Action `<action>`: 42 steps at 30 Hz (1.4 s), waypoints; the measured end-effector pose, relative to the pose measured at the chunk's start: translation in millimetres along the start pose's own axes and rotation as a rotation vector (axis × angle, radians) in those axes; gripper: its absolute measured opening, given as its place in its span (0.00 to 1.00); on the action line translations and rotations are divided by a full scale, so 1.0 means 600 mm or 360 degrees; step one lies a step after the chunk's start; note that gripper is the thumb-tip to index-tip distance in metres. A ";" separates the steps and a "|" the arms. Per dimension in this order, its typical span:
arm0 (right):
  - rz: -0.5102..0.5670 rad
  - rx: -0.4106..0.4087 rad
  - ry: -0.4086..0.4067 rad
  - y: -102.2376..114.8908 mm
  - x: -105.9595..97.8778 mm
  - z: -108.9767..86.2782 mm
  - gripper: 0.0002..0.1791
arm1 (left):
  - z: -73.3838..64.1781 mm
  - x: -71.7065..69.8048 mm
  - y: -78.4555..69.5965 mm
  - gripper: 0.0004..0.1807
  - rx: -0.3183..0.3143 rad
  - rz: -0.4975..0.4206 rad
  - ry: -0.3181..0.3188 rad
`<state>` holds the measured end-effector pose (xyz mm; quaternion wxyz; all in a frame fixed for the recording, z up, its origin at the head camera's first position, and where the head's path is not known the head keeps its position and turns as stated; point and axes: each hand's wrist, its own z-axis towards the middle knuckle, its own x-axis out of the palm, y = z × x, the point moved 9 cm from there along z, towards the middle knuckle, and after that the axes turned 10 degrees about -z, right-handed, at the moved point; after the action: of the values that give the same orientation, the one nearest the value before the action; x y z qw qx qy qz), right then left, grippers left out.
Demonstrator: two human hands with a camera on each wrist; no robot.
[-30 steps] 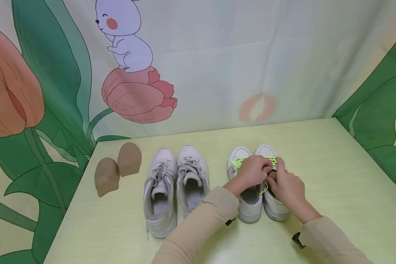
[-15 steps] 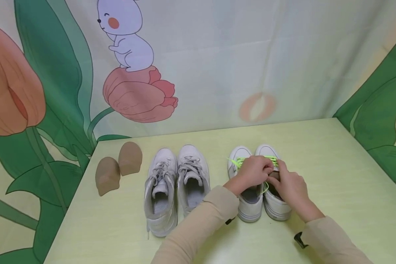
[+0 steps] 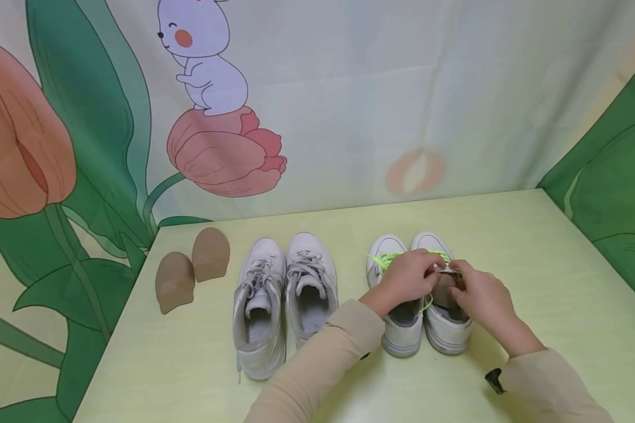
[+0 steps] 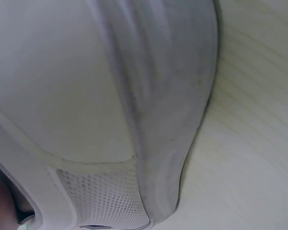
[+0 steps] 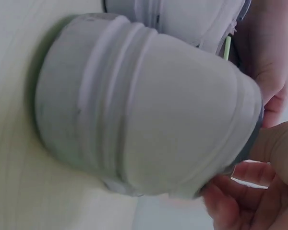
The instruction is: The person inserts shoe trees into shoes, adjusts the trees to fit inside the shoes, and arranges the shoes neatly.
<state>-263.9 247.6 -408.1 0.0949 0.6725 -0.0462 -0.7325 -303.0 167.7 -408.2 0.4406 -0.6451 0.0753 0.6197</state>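
Observation:
Over the white sneaker [image 3: 447, 335] with lime-green laces, both hands work at the opening. My left hand [image 3: 410, 275] comes from its left and pinches at the top of the tongue [image 3: 447, 271]; the fingertips are partly hidden. My right hand [image 3: 484, 296] grips the right side of the collar, thumb toward the inside and fingers at the outer edge. In the opening lies a brown toe-shaped insert [image 3: 444, 290]. In the right wrist view the sneaker's heel [image 5: 182, 110] stands before the right hand [image 5: 259, 187]. Its mate [image 3: 400, 338] stands close on the left, beneath the left hand.
A pair of greyish-white sneakers with grey laces, a left one [image 3: 259, 341] and a right one [image 3: 312, 294], stands left of the hands. Farther left lie two brown toe-shaped inserts [image 3: 174, 282]. A printed curtain [image 3: 338, 117] hangs behind the pale green table [image 3: 137, 376].
My right hand has moved right, from over the sneaker's opening to its right collar edge, uncovering more of the brown insert inside. My left hand has stayed nearly in place.

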 end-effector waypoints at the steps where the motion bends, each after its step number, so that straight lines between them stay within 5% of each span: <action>1: -0.0010 0.0015 0.0000 -0.004 0.000 -0.001 0.26 | 0.000 0.001 0.000 0.11 0.0009 0.0012 0.0002; 6: -0.0016 0.0082 0.0104 -0.026 0.020 -0.001 0.36 | -0.001 0.003 0.001 0.11 0.0034 0.0052 0.0000; 12: 0.0179 0.0065 0.0297 -0.041 0.062 0.002 0.42 | -0.001 0.004 0.002 0.11 0.0039 0.0078 0.0004; 33: 0.0194 0.0026 0.0136 -0.032 0.049 0.002 0.28 | -0.002 0.000 -0.009 0.11 0.0089 0.0165 -0.0024; 42: 0.0223 0.0056 0.0202 -0.043 0.055 0.006 0.30 | -0.002 0.003 -0.008 0.11 0.0061 0.0158 -0.0003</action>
<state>-271.8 266.1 -444.8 0.1370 0.7143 -0.1000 -0.6790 -298.8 170.4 -407.5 0.4216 -0.6314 0.1184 0.6399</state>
